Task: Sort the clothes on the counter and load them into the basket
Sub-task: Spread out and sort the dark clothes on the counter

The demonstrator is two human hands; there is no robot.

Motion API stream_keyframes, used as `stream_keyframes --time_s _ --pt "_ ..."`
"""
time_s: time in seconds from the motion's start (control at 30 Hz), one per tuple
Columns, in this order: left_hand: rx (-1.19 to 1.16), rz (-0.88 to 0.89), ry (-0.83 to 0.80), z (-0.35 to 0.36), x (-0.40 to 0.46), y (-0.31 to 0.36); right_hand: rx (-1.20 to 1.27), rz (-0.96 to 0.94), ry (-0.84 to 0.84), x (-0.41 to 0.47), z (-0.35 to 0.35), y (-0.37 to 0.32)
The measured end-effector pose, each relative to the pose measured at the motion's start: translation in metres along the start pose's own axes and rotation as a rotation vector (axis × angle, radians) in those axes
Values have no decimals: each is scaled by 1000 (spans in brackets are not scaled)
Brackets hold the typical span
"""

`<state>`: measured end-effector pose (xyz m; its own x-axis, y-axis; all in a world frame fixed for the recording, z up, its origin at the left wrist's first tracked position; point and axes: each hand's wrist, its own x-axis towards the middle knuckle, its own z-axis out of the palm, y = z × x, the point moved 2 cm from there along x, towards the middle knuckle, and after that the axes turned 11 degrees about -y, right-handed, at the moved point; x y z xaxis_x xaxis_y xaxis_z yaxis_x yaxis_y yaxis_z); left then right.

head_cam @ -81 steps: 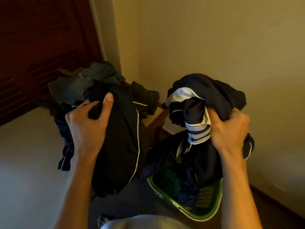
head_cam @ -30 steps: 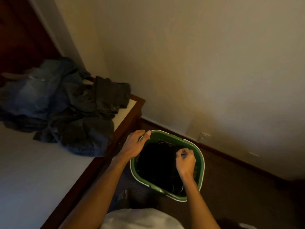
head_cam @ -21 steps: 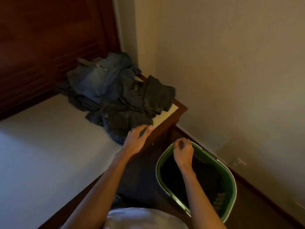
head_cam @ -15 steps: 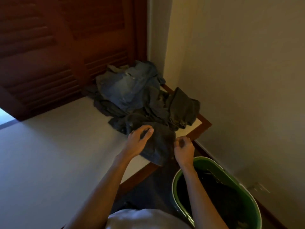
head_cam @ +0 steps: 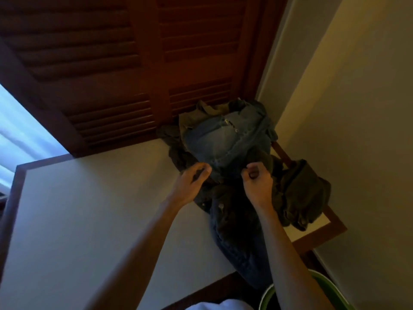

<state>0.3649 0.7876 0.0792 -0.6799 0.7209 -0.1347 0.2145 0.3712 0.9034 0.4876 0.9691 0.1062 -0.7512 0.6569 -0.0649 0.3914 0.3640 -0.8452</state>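
Observation:
A pile of clothes lies in the far right corner of the white counter (head_cam: 89,220). Light blue jeans (head_cam: 223,139) top the pile, a dark olive garment (head_cam: 304,193) lies to the right, and dark denim (head_cam: 239,247) hangs over the counter's front edge. My left hand (head_cam: 192,184) hovers at the near edge of the blue jeans with its fingers loosely curved, holding nothing. My right hand (head_cam: 257,182) is just beside it over the pile, fingers curled into a loose fist, empty. Only the rim of the green basket (head_cam: 324,285) shows, at the bottom right.
A dark louvered wooden door (head_cam: 134,63) stands behind the counter. A plain wall (head_cam: 357,130) closes the right side. Bright window light (head_cam: 20,130) shows at the left. The counter has a brown wooden border (head_cam: 317,233).
Both hands let the dark clothes go into the basket, then rose from it to the pile on the counter. The view swung up and left, so the basket is nearly out of view.

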Motion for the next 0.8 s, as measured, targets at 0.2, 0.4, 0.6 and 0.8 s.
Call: stream_keyframes --time_s 0.2,0.4,0.6,0.8 --pt "-36 -193 99 -15 66 -5 -219 160 -121 105 33 -30" --pt "-89 -414 286 -40 115 -8 -500 351 -377 183 81 -7" --pt "-331 -437 192 -26 151 -9 -515 314 -337 201 79 1" --pt "-499 -413 303 -17 138 9 -377 244 -313 166 71 -26"
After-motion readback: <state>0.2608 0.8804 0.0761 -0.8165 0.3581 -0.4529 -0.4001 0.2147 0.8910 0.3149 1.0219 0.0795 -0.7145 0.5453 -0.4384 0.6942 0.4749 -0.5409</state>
